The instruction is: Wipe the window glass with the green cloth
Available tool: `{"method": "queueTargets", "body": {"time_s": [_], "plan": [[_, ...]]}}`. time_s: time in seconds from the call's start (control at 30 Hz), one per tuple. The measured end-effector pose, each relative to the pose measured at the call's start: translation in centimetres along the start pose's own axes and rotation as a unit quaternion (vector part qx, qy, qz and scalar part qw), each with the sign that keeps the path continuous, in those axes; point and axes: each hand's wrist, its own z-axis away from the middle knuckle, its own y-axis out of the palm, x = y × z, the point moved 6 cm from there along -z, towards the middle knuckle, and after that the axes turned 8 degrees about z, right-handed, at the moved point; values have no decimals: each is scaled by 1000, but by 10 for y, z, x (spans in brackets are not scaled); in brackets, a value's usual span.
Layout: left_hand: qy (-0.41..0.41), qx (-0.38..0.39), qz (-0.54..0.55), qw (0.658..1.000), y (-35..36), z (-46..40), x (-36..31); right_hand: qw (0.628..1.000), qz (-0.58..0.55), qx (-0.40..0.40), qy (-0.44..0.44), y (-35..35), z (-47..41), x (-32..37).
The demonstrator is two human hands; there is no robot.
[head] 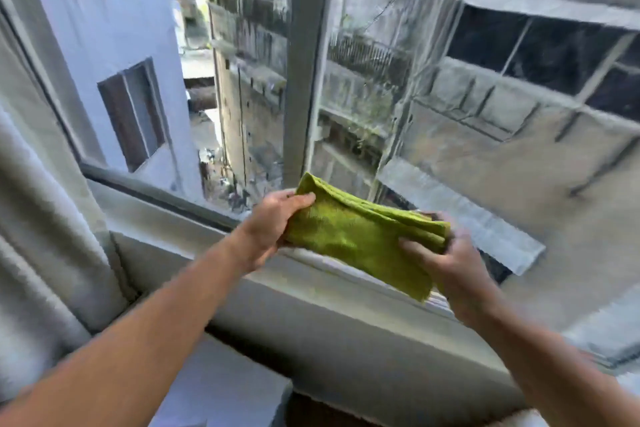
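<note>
A folded green cloth (360,236) hangs in the air just above the window's lower frame, held between both hands. My left hand (273,225) pinches its left end with thumb on top. My right hand (446,263) grips its right end, fingers curled around the folded layers. The window glass (485,97) fills the view ahead, with a vertical grey frame bar (304,80) splitting it into a left and a right pane. The cloth is close to the glass; I cannot tell whether it touches it.
A pale curtain (38,218) hangs at the left edge. The white window sill (311,315) runs diagonally below the hands. Outside the glass stand grey buildings and a light blue wall (114,38).
</note>
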Motion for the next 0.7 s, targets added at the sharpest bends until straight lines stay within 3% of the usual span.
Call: {"method": "queueTargets", "body": {"time_s": [0.07,0.13,0.2,0.3,0.4,0.5,0.57,0.63,0.7], "plan": [[72,61,-42,995,78,-17,-74,991,26,-102,-88,-82,-1,64],[157,106,-87,978,158,-22,-151,958,71,-214,-176,-159,3,127],[248,104,-119,956,221,-16,-220,901,137,-322,-258,-219,9,181],[381,83,-162,907,282,-5,-289,807,239,-423,-335,-273,4,227],[474,27,-246,845,310,0,-315,719,429,-445,-317,-279,-21,239],[494,3,-308,813,313,-9,-314,544,621,-454,-335,-255,-42,236],[499,3,-332,800,311,-17,-313,451,712,-362,-398,-229,-58,230],[553,-12,-344,759,310,-16,-321,412,763,-273,-418,-217,-72,227],[648,-84,-380,655,310,-8,-340,424,768,-246,-411,-212,-78,230]]}}
